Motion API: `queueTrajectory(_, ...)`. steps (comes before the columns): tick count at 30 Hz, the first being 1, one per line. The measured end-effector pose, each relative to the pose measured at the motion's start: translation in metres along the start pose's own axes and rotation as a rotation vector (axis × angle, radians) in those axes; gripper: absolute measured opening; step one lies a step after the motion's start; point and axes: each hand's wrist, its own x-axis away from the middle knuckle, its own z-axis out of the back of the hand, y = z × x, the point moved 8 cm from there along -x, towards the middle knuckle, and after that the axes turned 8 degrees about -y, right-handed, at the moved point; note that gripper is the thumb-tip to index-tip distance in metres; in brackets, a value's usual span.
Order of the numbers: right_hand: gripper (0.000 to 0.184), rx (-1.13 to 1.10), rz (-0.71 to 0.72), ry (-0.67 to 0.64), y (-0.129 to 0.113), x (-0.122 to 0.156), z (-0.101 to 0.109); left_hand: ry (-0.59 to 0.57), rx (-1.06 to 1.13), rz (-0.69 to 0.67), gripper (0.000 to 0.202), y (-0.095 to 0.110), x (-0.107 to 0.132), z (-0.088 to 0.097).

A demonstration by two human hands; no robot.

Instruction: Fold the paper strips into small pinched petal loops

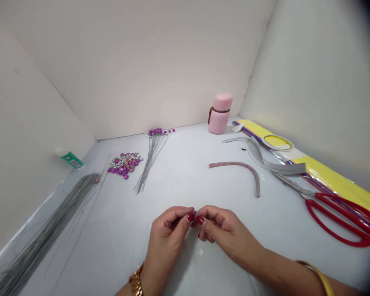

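My left hand (pixel 172 228) and my right hand (pixel 217 226) meet at the fingertips, low in the middle of the head view. Thumb and forefinger of each are pinched together, and whatever sits between them is too small and hidden to name. Just below them a tiny white scrap (pixel 201 252) lies on the white table (pixel 123 242). Beyond my hands, to the left, is a bundle of thin wires (pixel 151 162) topped with purple beads (pixel 156 131). A curved, pinkish speckled strip (pixel 234 164) rests ahead of my right hand.
Grey wires (pixel 58 218) stretch along the left side, near a pile of mixed beads (pixel 125 163) and a green label (pixel 72 160). A pink flask (pixel 220 114) stands at the back. Rightward lie red-handled scissors (pixel 339 209), a tape roll (pixel 277 142), grey strips (pixel 283 167) and yellow sheets (pixel 329 176).
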Motion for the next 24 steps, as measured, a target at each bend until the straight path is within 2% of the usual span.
queueTrajectory(9,0.030,-0.084,-0.043,0.020,0.011,0.000,0.003,-0.046,-0.285,-0.206,0.012,0.016,0.007,-0.005)
queueTrajectory(12,0.029,-0.105,-0.041,-0.007,0.011,0.000,0.001,-0.031,-0.265,-0.163,0.010,0.014,0.007,-0.004)
queueTrajectory(19,0.026,-0.053,-0.036,-0.035,0.007,-0.001,0.001,-0.013,-0.066,-0.018,0.007,0.000,0.001,-0.003)
queueTrajectory(24,0.027,-0.107,-0.044,-0.031,0.009,-0.001,-0.001,0.006,0.078,0.071,0.016,-0.007,0.001,-0.004)
